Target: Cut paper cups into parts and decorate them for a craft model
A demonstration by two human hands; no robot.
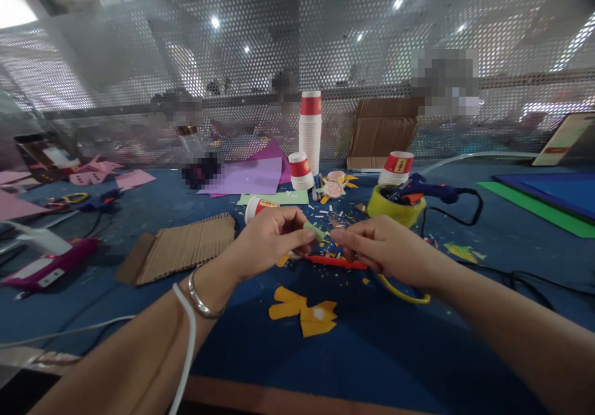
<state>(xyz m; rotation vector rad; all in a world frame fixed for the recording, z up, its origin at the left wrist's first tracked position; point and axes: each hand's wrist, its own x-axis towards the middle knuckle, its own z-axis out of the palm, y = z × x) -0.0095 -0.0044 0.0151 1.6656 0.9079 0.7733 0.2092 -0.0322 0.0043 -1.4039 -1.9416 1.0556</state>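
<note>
Thumb and fingers of my left hand (274, 235) pinch a small light-green paper piece (317, 232) above the table. My right hand (393, 244) is close beside it, its thumb and fingertips closed together; whatever they hold is too small to make out. Under the hands lies a thin red pen-like thing (339, 262). A yellow loop (404, 296), perhaps a scissors handle, shows below my right wrist. Nearer me are cut orange paper pieces (318, 319), one with a white patch. A red-and-white paper cup (261, 206) lies partly hidden behind my left hand.
Corrugated cardboard (186, 248) lies left. Behind stand a tall stack of paper cups (310, 130) and more cups (397, 166). A blue glue gun (430, 187) rests on a yellow tape roll (395, 209); its cord runs right. A white cable (188, 340) crosses my left forearm.
</note>
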